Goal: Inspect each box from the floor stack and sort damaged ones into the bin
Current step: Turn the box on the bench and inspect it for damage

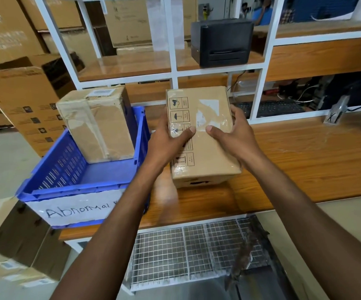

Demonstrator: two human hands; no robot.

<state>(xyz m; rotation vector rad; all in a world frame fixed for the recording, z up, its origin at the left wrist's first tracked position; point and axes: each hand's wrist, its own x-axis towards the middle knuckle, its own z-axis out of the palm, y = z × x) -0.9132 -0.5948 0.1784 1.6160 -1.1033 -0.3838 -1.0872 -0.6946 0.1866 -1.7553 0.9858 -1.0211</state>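
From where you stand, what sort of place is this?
Probably a warehouse sorting station: cardboard cartons stacked behind the shelving, a black printer on it, and a blue crate labelled "Abnormal" holding a crumpled box. The left hand and right hand hold a taped box.

Both arms stretched forward; left hand (167,138) and right hand (234,135) grip box (207,163) from opposite sides, thumbs on top.

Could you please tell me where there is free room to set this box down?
The wooden table is bare to the right of the held box, out to the metal stand. The blue bin has free floor in front of the taped box at its back. Behind, around the keyboard and cables, it is crowded.
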